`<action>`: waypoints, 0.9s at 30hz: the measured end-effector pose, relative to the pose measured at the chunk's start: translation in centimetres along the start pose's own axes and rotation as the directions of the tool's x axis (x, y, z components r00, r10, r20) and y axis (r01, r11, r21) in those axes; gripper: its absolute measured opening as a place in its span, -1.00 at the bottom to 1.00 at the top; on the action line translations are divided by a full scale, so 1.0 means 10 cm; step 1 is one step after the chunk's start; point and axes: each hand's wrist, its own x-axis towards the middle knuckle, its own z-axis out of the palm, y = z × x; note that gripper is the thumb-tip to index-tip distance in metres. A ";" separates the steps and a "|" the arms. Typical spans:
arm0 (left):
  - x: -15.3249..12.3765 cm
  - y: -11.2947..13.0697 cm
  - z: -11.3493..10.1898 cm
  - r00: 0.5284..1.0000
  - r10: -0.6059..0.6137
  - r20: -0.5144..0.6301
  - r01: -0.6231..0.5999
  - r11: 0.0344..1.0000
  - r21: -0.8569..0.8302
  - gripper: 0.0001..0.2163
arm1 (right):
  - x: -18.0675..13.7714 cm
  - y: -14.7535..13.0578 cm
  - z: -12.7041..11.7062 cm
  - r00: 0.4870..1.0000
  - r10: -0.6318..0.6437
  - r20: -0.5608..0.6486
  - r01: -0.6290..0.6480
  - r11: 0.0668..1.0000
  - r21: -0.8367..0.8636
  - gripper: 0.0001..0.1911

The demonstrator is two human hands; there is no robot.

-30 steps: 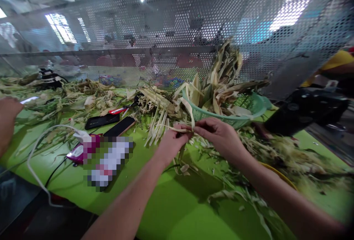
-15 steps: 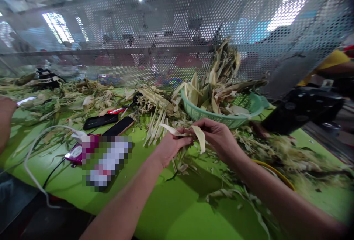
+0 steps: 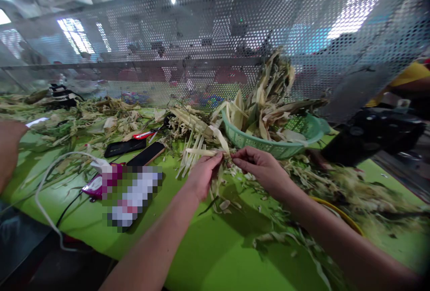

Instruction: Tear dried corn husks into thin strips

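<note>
My left hand (image 3: 204, 174) is closed in a pinch on a pale dried corn husk strip (image 3: 201, 151) above the green table (image 3: 208, 255). My right hand (image 3: 260, 165) pinches the same husk from the right, fingertips almost touching the left ones. More husk strips hang down under my left hand. Just behind my hands stands a teal plastic basket (image 3: 268, 147) heaped with husks.
Loose husks litter the table to the left and right. Two dark phones (image 3: 134, 150), a red-handled cutter (image 3: 145, 134), a purple packet (image 3: 97, 184) and a white cable (image 3: 43, 179) lie at left. Another person's arm (image 3: 8, 147) shows at far left. A perforated metal screen rises behind.
The husk leaf that hung from my right fingers half a second ago is gone; both hands have drawn together, pinching one strip at its middle.
</note>
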 end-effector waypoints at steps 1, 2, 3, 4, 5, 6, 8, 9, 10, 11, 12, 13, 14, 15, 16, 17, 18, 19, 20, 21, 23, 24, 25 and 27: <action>-0.01 0.01 0.01 1.000 -0.003 0.002 0.003 1.000 0.004 -0.79 | 0.00 -0.01 0.00 1.000 -0.007 0.005 0.007 1.000 -0.008 -0.69; -0.02 0.02 0.01 1.000 0.000 0.006 0.000 1.000 0.013 -0.79 | 0.00 -0.01 0.00 1.000 -0.011 0.012 0.012 1.000 -0.016 -0.70; -0.04 0.03 0.03 1.000 0.010 0.007 -0.010 1.000 0.024 -0.80 | 0.00 -0.02 0.00 1.000 -0.013 0.021 0.013 1.000 -0.023 -0.70; -0.05 0.05 0.04 1.000 0.023 0.006 -0.024 0.999 0.032 -0.80 | 0.00 -0.03 0.01 1.000 -0.012 0.029 0.013 0.999 -0.030 -0.70; -0.06 0.06 0.06 0.999 0.041 0.000 -0.041 0.998 0.036 -0.81 | 0.00 -0.04 0.01 0.999 -0.012 0.034 0.014 0.999 -0.036 -0.70; -0.07 0.07 0.07 0.998 0.058 -0.010 -0.058 0.998 0.038 -0.82 | 0.00 -0.04 0.01 0.999 -0.013 0.038 0.015 0.999 -0.042 -0.71; -0.08 0.08 0.09 0.997 0.074 -0.033 -0.073 0.997 0.039 -0.83 | 0.00 -0.04 0.01 0.999 -0.021 0.030 0.022 0.999 -0.048 -0.71; -0.08 0.08 0.08 0.997 0.069 -0.042 -0.067 0.997 0.042 -0.83 | 0.00 -0.03 0.00 0.999 -0.025 0.026 0.026 0.998 -0.052 -0.72; -0.07 0.08 0.07 0.998 0.057 -0.041 -0.055 0.997 0.048 -0.83 | 0.00 -0.03 -0.01 0.999 -0.028 0.024 0.029 0.998 -0.054 -0.72; -0.06 0.07 0.05 0.999 0.044 -0.030 -0.042 0.997 0.059 -0.81 | 0.00 -0.02 -0.02 0.999 -0.029 0.026 0.031 0.998 -0.053 -0.73; -0.05 0.06 0.03 0.999 0.030 -0.011 -0.029 0.996 0.079 -0.79 | -0.01 -0.01 -0.03 0.999 -0.028 0.028 0.030 0.998 -0.048 -0.73; -0.04 0.06 0.01 1.000 0.018 0.013 -0.019 0.994 0.111 -0.77 | -0.01 0.00 -0.04 0.999 -0.024 0.030 0.025 0.999 -0.040 -0.73; -0.03 0.05 -0.01 0.999 0.012 0.035 -0.017 0.988 0.151 -0.77 | -0.01 0.00 -0.05 0.999 -0.015 0.033 0.016 0.999 -0.029 -0.72; -0.03 0.04 -0.03 0.998 0.013 0.056 -0.024 0.981 0.194 -0.77 | -0.01 0.00 -0.05 0.999 -0.006 0.037 0.007 1.000 -0.018 -0.71; -0.03 0.03 -0.03 0.997 0.020 0.080 -0.039 0.970 0.242 -0.79 | -0.01 0.00 -0.06 0.999 0.000 0.042 0.000 1.000 -0.009 -0.70; -0.02 0.02 -0.04 0.994 0.033 0.106 -0.063 0.955 0.289 -0.79 | -0.01 0.00 -0.06 0.999 0.003 0.048 -0.003 1.000 0.001 -0.69; -0.02 0.01 -0.04 0.989 0.053 0.135 -0.095 0.939 0.330 -0.79 | -0.01 -0.01 -0.05 0.998 -0.001 0.055 0.000 1.000 0.012 -0.68; -0.02 0.00 -0.04 0.983 0.075 0.166 -0.131 0.923 0.363 -0.78 | -0.01 -0.01 -0.05 0.998 -0.008 0.059 0.007 1.000 0.024 -0.68; -0.01 -0.02 -0.04 0.978 0.093 0.189 -0.161 0.908 0.387 -0.77 | -0.01 0.00 -0.04 0.998 -0.017 0.059 0.015 0.999 0.038 -0.68; 0.00 -0.03 -0.04 0.973 0.105 0.205 -0.182 0.896 0.405 -0.76 | -0.01 0.01 -0.04 0.998 -0.023 0.055 0.021 0.999 0.049 -0.67; 0.01 -0.04 -0.04 0.970 0.121 0.211 -0.202 0.885 0.420 -0.77 | 0.00 0.03 -0.04 0.999 -0.035 0.021 0.034 0.999 0.033 -0.66; 0.02 -0.05 -0.05 0.969 0.126 0.211 -0.208 0.876 0.435 -0.77 | -0.01 0.05 -0.04 0.999 -0.049 -0.018 0.049 0.999 -0.008 -0.67; 0.02 -0.06 -0.05 0.969 0.135 0.206 -0.218 0.859 0.463 -0.78 | -0.01 0.05 -0.04 0.995 -0.073 -0.064 0.069 0.995 -0.070 -0.69; 0.01 -0.06 -0.05 0.963 0.175 0.204 -0.260 0.794 0.550 -0.79 | -0.03 0.04 -0.05 0.979 -0.151 -0.135 0.118 0.967 -0.224 -0.76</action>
